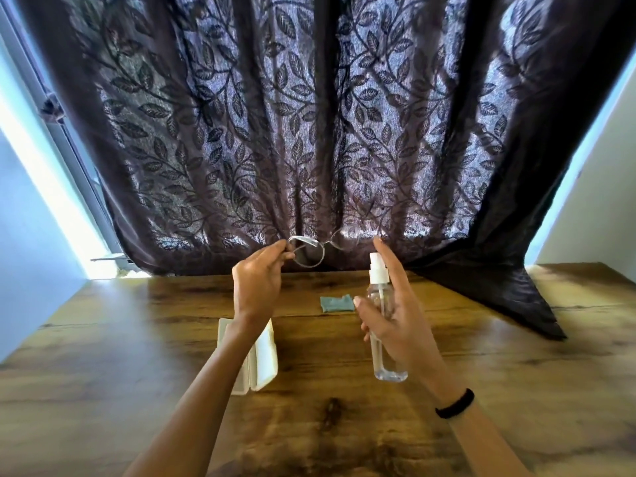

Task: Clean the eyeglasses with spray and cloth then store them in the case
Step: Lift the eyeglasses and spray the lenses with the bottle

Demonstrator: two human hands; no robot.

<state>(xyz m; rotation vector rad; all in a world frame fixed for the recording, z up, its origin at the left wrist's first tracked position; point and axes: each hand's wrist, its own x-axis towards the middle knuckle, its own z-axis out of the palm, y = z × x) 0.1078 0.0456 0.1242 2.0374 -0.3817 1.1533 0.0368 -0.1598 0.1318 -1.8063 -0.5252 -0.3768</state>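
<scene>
Head view, your left hand [256,287] pinches the glasses [309,251], your right hand [395,315] grips the spray bottle [389,366], cloth [335,303] far, case [265,352] near.

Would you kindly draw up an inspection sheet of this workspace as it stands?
Surface: brown wooden table.
Job's things: clear-framed eyeglasses held aloft; transparent plastic spray bottle with white nozzle, held upright; small grey-blue cloth lying on the table; white hard case lying open under the left forearm.
Clutter: nothing seen.
Grippers: left hand pinches the eyeglasses' rim; right hand grips the bottle, forefinger raised above the nozzle.
Cables: nothing seen.
Surroundings: dark leaf-patterned curtain; pale walls; black band on right wrist.
</scene>
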